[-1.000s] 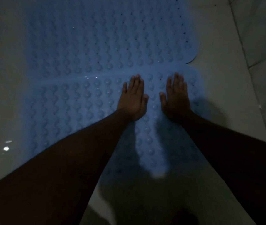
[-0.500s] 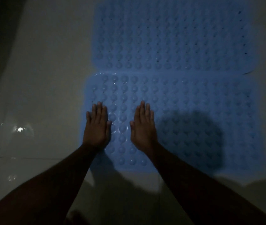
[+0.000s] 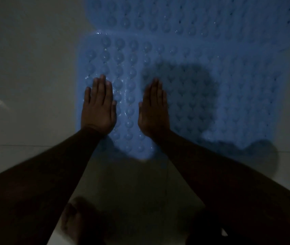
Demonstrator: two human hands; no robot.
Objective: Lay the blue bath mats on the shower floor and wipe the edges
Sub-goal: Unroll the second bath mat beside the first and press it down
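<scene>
At the left of the frame the pale shower floor (image 3: 25,68) showed wet glints, and a bare foot (image 3: 75,221) stood on it low down. Left of centre, the left hand (image 3: 97,110) lay flat on the left edge of the near blue mat (image 3: 229,112), fingers straight and together, gripping nothing. Just right of it, the right hand (image 3: 154,112) lay palm-down on the same mat, fingers likewise straight. The far blue mat (image 3: 193,15) filled the upper right, meeting the near one.

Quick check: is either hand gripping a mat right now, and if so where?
Neither. The left hand and right hand lie flat, fingers straight, pressing on the near blue mat by its left edge. Nothing is gripped.
</scene>
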